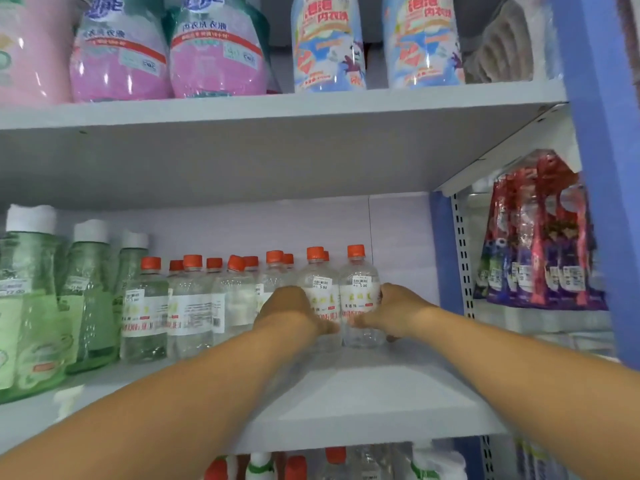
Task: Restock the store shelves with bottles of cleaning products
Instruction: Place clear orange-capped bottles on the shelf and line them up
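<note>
Both bare arms reach forward, left hand [289, 308] and right hand [398, 311] with fingers curled, thumbs nearly meeting.

Two bare forearms, no sleeves, gloves, watch or rings seen; left hand [287, 306] and right hand [398, 311] both uncovered.

The clear bottle [360, 299] that the right hand [398, 311] grips has a small white price sticker reading "5 00". The bottle [319, 289] just beside it, at the left hand [291, 306], carries the same "5 00" sticker. Labels elsewhere carry Chinese print too blurred to read surely.
</note>
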